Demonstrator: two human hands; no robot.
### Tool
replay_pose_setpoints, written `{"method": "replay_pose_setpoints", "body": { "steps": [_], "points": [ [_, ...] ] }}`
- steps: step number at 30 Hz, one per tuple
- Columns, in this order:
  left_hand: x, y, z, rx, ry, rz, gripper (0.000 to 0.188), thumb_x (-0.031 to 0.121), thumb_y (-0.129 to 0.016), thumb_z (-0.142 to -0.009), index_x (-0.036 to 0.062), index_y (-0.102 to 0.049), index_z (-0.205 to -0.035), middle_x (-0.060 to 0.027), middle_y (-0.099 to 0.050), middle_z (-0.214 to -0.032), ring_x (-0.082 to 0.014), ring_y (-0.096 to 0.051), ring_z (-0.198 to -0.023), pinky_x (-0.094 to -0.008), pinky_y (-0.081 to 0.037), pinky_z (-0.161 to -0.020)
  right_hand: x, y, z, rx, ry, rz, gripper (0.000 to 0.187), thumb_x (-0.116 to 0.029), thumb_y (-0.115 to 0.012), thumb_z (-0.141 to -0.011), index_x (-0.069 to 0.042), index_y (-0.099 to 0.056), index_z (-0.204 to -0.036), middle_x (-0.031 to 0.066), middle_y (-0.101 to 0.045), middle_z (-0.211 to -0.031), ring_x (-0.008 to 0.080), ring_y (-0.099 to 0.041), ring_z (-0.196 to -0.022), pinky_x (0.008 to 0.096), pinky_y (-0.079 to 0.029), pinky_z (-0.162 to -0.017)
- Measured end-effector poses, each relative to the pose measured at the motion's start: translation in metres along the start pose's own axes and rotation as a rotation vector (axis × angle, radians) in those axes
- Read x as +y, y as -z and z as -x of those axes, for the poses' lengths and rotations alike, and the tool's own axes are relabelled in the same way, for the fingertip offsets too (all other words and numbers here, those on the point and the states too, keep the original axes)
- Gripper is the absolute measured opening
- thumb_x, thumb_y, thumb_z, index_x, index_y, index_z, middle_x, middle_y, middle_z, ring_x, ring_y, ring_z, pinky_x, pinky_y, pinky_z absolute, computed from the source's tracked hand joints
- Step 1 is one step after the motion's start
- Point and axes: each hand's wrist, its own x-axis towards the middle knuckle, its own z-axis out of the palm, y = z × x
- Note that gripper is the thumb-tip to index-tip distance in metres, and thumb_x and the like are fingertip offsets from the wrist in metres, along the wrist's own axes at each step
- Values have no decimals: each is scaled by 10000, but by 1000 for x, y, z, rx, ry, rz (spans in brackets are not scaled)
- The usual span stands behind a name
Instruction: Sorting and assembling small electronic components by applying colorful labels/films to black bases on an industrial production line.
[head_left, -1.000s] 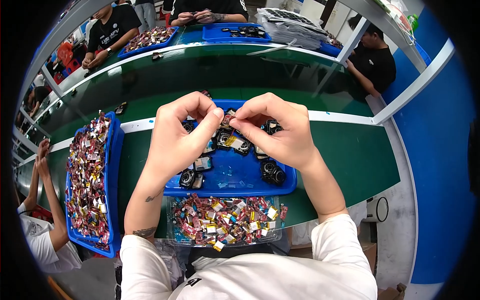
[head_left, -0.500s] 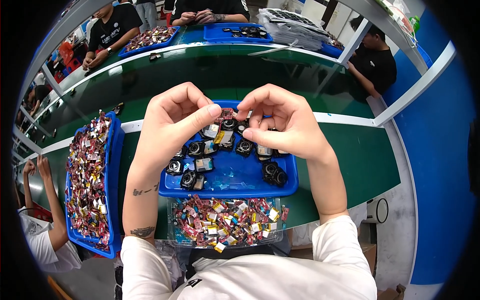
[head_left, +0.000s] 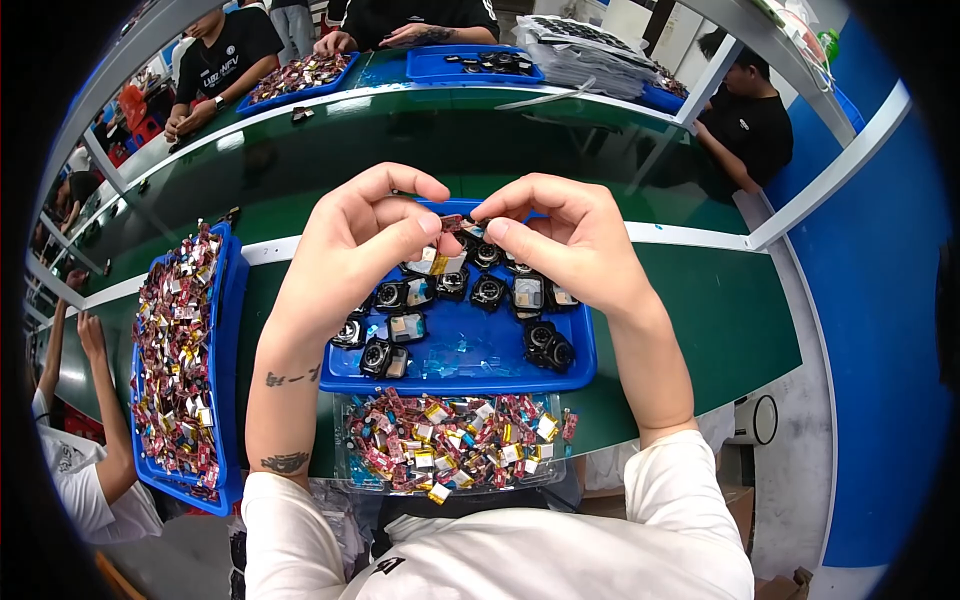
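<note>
Above the far part of a blue tray (head_left: 460,383), my two hands meet at a small red circuit board (head_left: 452,223). My left hand (head_left: 365,245) pinches its left side between thumb and curled fingers, with the forefinger raised. My right hand (head_left: 570,245) closes thumb and forefinger at its right end, where a small dark and pale part shows; the exact grip is partly hidden. Under them in the tray lie several black watch-like cases (head_left: 488,292), some with pale silver modules. A clear tray (head_left: 345,470) heaped with red boards and silver-yellow battery cells (head_left: 437,414) sits nearest my body.
At left stands a long blue bin (head_left: 236,330) piled with similar boards. A white rail (head_left: 680,236) crosses the green table (head_left: 730,300). Metal frame posts (head_left: 835,165) rise at right. Co-workers sit across the bench and at left, by blue trays (head_left: 430,65).
My right thumb and forefinger have come together at the board's end. My left forefinger has lifted and straightened. Across the bench, a co-worker's hands have moved apart, one reaching toward a heaped tray.
</note>
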Motion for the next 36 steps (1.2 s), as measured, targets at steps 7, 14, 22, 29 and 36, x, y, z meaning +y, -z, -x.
{"method": "replay_pose_setpoints", "body": {
  "steps": [7, 14, 22, 29, 36],
  "points": [
    [-4, -3, 4, -23, 2, -246, 174, 54, -694, -811, -18, -638, -959, -39, -646, -873, -77, -597, -814, -216, -480, -744, -1, -5, 0, 93, 33, 1, 102, -55, -694, -809, 25, -684, -871, 67, -678, -806, 76, -624, -717, 194, -497, -611],
    [-5, -1, 4, 27, -47, -153, 121, 104, -698, -821, -8, -675, -863, -9, -633, -767, -38, -555, -702, -184, -440, -622, 0, 2, 0, 37, -30, -137, 110, -59, -714, -801, 27, -681, -860, 66, -678, -798, 94, -636, -737, 212, -516, -657],
    [-7, -1, 3, 81, -85, -43, 95, 80, -673, -834, -8, -653, -864, -16, -640, -781, -52, -570, -720, -190, -445, -650, 1, -10, 3, 31, 104, -133, 143, -73, -689, -826, 30, -664, -922, 57, -667, -827, 84, -625, -761, 200, -502, -667],
    [-6, -4, 4, 3, -29, -62, 94, 73, -661, -845, -20, -654, -851, -23, -631, -800, -75, -572, -750, -210, -450, -687, 5, -6, 2, -11, 111, -144, 137, -80, -675, -822, 31, -650, -897, 36, -646, -800, 68, -594, -728, 207, -490, -656],
    [-2, -7, 6, -169, -94, -102, 111, 79, -646, -850, -31, -633, -840, -46, -590, -824, -74, -527, -738, -202, -413, -644, 11, 2, -3, -42, 21, -143, 110, -87, -683, -776, 6, -647, -823, -1, -616, -731, 50, -556, -666, 202, -459, -611]
  ]
}}
